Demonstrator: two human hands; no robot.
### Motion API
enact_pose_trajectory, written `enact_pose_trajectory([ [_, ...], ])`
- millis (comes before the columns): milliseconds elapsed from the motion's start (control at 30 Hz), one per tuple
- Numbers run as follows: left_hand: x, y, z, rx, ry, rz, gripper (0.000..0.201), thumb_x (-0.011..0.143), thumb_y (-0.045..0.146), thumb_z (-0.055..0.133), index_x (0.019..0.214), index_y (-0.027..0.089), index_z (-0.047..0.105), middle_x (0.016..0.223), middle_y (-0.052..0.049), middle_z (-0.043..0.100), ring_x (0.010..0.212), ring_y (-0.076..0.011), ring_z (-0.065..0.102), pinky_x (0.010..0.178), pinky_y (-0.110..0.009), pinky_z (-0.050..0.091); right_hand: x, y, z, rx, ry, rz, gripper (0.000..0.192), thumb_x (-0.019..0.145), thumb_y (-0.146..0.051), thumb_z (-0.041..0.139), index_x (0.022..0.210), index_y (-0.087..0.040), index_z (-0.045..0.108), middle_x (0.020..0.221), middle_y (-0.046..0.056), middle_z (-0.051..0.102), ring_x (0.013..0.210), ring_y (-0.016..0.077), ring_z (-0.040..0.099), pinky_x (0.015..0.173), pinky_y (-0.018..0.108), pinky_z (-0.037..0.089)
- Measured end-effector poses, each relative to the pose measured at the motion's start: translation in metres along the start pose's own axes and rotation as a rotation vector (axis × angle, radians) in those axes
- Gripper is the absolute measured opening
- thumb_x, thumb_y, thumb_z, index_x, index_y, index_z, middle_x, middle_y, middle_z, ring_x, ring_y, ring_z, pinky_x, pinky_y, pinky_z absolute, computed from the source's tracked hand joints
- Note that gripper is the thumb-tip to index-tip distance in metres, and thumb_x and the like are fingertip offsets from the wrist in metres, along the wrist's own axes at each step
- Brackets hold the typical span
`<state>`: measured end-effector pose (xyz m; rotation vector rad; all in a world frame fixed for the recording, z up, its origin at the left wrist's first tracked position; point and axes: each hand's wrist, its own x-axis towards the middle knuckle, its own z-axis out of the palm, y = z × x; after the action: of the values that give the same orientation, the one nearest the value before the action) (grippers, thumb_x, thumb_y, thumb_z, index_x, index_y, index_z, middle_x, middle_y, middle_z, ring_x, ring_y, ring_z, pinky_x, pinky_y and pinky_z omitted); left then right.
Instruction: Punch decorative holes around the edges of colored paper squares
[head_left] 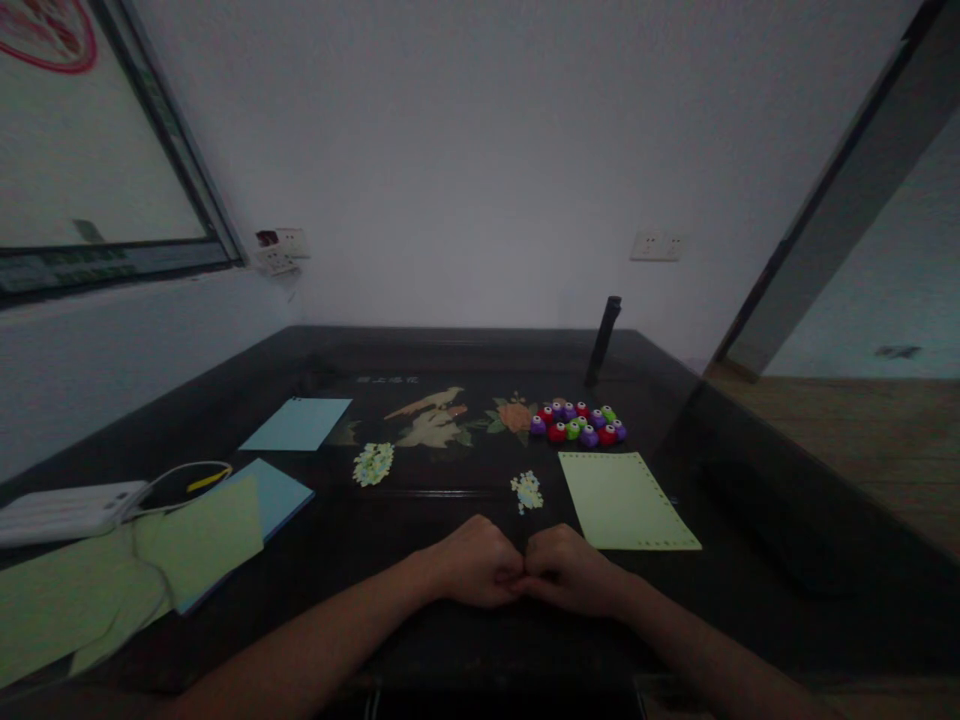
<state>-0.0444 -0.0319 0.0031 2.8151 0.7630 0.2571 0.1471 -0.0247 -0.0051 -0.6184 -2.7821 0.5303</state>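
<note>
Head view, the only view. Both hands rest on the dark desk (420, 500) near its front edge, knuckles up. The left hand (472, 562) and right hand (571, 570) are curled into loose fists and touch at the fingertips. Whether anything small is pinched between them cannot be told; the fingers hide it.

Nearest the hands, just beyond the right one, lies a green sheet (626, 500) with punched edges, flat and within easy reach. A small pile of paper cut-outs (527, 491) lies beside it, a second pile (373, 463) further left. A cluster of coloured craft punches (577, 423) sits grouped behind the sheet, toward the back edge. Blue paper (298, 422) and more green sheets (195, 540) lie toward the left edge, beside a white power bank (67, 510).
</note>
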Motion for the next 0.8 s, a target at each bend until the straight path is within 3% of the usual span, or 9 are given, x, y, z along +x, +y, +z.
enact_pose_trajectory([
  [400, -0.001, 0.000, 0.000, -0.016, 0.016, -0.005, 0.025, 0.074, 0.023, 0.057, 0.052, 0.017, 0.048, 0.049, 0.003, 0.055, 0.044, -0.0081, 0.045, 0.044, -0.021, 0.024, -0.001, -0.002, -0.004, -0.048, -0.025, 0.014, 0.039, 0.092, -0.040, 0.042, 0.072, -0.016, 0.064, 0.066, 0.003, 0.062, 0.063, 0.0122, 0.056, 0.058, 0.024, 0.033],
  [533, -0.001, 0.000, 0.001, -0.006, 0.012, 0.004, 0.022, 0.073, 0.023, 0.058, 0.054, 0.017, 0.050, 0.051, 0.003, 0.057, 0.047, -0.0087, 0.048, 0.045, -0.021, 0.025, -0.005, -0.010, -0.011, -0.136, 0.029, 0.019, 0.032, 0.091, -0.037, 0.045, 0.073, -0.017, 0.063, 0.068, 0.003, 0.062, 0.064, 0.0131, 0.055, 0.058, 0.025, 0.033],
  [700, -0.001, 0.003, -0.001, 0.012, 0.031, 0.011, 0.021, 0.076, 0.021, 0.054, 0.056, 0.018, 0.049, 0.052, 0.002, 0.058, 0.048, -0.0089, 0.049, 0.046, -0.022, 0.024, -0.047, -0.023, -0.032, -0.226, 0.308, 0.176, 0.028, 0.092, -0.030, 0.043, 0.073, -0.019, 0.060, 0.071, 0.003, 0.061, 0.067, 0.0142, 0.055, 0.060, 0.026, 0.040],
  [800, -0.002, 0.005, -0.003, 0.001, 0.042, 0.009, 0.025, 0.078, 0.021, 0.051, 0.054, 0.017, 0.046, 0.050, 0.002, 0.056, 0.047, -0.0080, 0.048, 0.046, -0.022, 0.024, -0.109, -0.007, -0.045, -0.418, 0.706, 0.388, 0.023, 0.090, -0.034, 0.044, 0.084, -0.021, 0.061, 0.085, 0.007, 0.063, 0.080, 0.0185, 0.059, 0.072, 0.030, 0.046],
])
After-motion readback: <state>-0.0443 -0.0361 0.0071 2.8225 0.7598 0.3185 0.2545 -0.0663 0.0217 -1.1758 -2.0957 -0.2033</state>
